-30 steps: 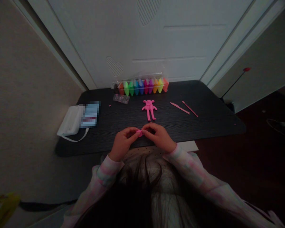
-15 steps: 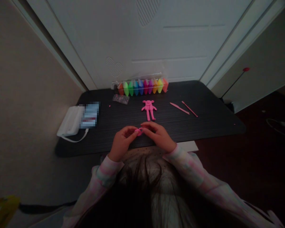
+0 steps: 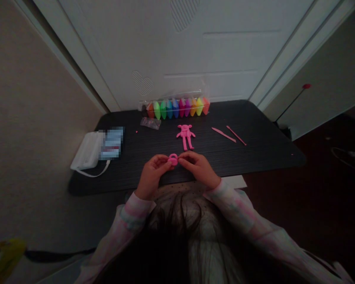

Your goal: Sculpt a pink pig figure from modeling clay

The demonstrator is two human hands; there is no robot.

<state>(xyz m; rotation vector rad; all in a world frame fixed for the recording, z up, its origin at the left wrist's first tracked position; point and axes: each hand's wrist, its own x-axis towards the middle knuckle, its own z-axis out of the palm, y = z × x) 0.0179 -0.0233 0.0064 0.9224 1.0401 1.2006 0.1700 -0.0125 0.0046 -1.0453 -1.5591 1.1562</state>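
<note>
Both our left hand (image 3: 150, 173) and right hand (image 3: 199, 169) curl inward above a dark grained table's (image 3: 130, 161) near side. The left's fingers clamp a small pink rounded piece with an arched loop (image 3: 173, 160), thumb hiding part; we cannot tell whether the right's fingertips, just beside, grip it. Beyond lie a pink eared figure (image 3: 185, 132), slim pink tools (image 3: 224, 135) and multicoloured plastic-wrapped packets (image 3: 175, 109).

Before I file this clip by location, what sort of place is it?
Probably a room in a home: a dark table stands in front of a white, heart-patterned door, with a pink figure and a row of colourful packs on it.
</note>
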